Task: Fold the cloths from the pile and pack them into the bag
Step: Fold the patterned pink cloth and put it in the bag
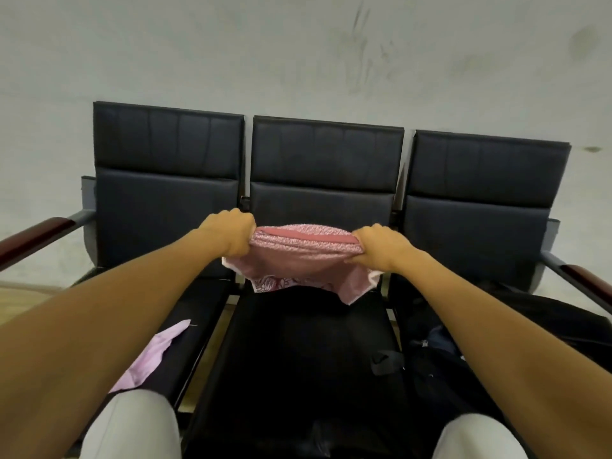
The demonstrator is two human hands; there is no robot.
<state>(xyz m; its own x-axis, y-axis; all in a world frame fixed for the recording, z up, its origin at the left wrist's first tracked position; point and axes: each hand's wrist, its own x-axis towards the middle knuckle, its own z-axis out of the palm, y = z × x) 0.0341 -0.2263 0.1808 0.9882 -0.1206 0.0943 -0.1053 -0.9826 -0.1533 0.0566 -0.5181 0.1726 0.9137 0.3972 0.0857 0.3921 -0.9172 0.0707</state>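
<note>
A pink patterned cloth [303,256] hangs folded in the air above the middle seat [308,352] of a black three-seat bench. My left hand [228,231] grips its left end with curled fingers. At its right end my right hand [377,248] grips it the same way. The cloth's lower corners droop toward the seat. A lilac cloth [155,356] lies on the left seat, partly under my left forearm. A dark bag [440,362] with a strap and buckle sits on the right seat, partly hidden by my right forearm.
Wooden-topped armrests stand at the bench's left end [36,235] and right end [583,279]. A pale wall rises behind the backrests. My knees in light trousers [132,429] are at the bottom edge, close to the seat fronts.
</note>
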